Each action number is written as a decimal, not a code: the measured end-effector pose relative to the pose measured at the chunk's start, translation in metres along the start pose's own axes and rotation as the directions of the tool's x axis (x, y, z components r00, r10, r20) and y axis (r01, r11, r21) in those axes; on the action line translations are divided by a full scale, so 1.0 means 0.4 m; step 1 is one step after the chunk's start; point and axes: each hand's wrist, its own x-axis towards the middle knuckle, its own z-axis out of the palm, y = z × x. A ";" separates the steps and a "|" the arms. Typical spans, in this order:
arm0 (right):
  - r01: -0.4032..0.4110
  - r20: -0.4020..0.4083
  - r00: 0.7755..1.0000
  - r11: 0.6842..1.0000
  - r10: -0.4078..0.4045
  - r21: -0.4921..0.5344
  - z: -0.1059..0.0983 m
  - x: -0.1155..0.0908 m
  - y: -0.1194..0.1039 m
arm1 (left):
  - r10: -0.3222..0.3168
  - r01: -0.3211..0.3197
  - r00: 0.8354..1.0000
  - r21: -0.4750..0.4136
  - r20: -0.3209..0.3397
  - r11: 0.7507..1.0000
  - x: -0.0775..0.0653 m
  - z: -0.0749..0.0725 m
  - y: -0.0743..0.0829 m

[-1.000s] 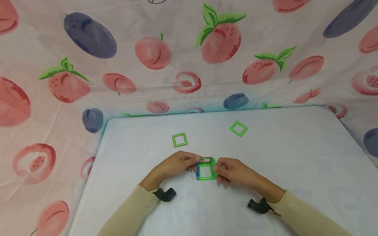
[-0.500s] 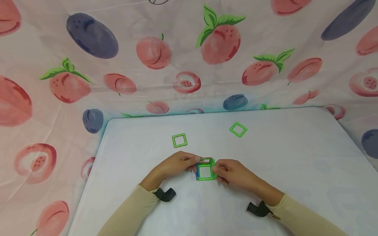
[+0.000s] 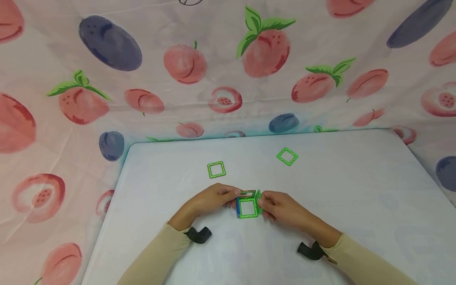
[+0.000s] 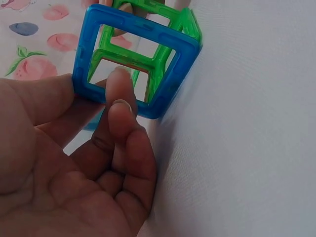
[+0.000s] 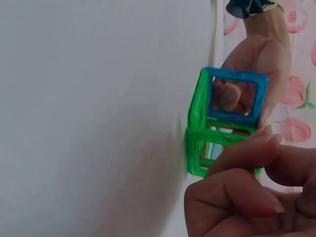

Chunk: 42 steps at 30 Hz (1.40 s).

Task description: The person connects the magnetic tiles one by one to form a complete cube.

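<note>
A small box of square magnetic tiles stands on the white table, with a green base tile point(image 3: 248, 216) lying flat. On its left edge is a blue tile point(image 4: 143, 23), upright. A reddish-green back tile point(image 3: 248, 191) stands behind, and a green right tile point(image 3: 259, 202) stands on the other side. My left hand point(image 3: 213, 200) grips the blue and back tiles near their corner, with fingertips behind the blue frame in the left wrist view. My right hand point(image 3: 283, 208) pinches the green right tile between thumb and fingers; in its wrist view the fingers partly cover that tile.
Two loose green square tiles lie flat farther back: one tile point(image 3: 216, 175) left of the box, another tile point(image 3: 287, 163) to the right, turned like a diamond. A fruit-print cloth point(image 3: 142, 79) rises behind the white table point(image 3: 356, 178).
My right hand shifts very slightly, and the green right tile looks more upright, with its top edge a little higher. My left hand and the loose tiles stay in place.
</note>
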 end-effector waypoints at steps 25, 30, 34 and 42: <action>0.056 -0.071 0.995 0.979 -0.071 -0.195 -0.009 0.009 -0.004 | 0.008 -0.008 0.999 0.006 0.045 1.000 0.000 -0.010 -0.007; 0.066 -0.161 0.982 0.973 -0.104 -0.223 -0.023 0.019 0.000 | 0.020 -0.022 0.998 0.038 0.062 0.999 0.001 -0.012 -0.009; 0.063 -0.208 0.972 0.972 -0.112 -0.227 -0.030 0.032 0.003 | 0.021 -0.023 0.997 0.023 0.080 0.999 -0.001 -0.009 -0.005; 0.072 -0.248 0.959 0.968 -0.134 -0.242 -0.043 0.060 0.004 | 0.020 -0.022 0.997 0.022 0.074 1.000 -0.006 -0.006 0.002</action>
